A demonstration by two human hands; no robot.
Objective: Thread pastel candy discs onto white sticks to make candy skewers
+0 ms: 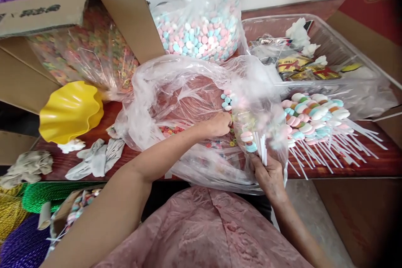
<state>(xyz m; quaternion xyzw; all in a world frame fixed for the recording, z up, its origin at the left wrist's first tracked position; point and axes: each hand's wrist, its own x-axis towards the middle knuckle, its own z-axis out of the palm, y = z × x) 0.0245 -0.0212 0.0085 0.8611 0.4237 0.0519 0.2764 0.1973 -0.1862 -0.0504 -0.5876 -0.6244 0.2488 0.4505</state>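
A large clear plastic bag (143, 88) lies spread open in front of me, with small ring-shaped candies (171, 130) and some pink, white and blue tablet candies (226, 99) inside. Over the bag's right part, my left hand (220, 124) is closed, its fingertips at the loose candies; what they hold, if anything, is hidden. My right hand (270, 173) grips a bunch of white sticks (261, 147) by the bag's right side. Stacked pastel candies (248, 140) show at these sticks, partly behind the film. To the right lies a pile of candy-threaded sticks (314, 119).
Behind stands a tied bag of pastel tablets (201, 29), beside a clear tray (339, 33) with wrappers. At left are an open carton (122, 12) holding bagged rings, a yellow wavy bowl (70, 113) and crumpled gloves (96, 159). Bead strings (25, 238) hang below the table.
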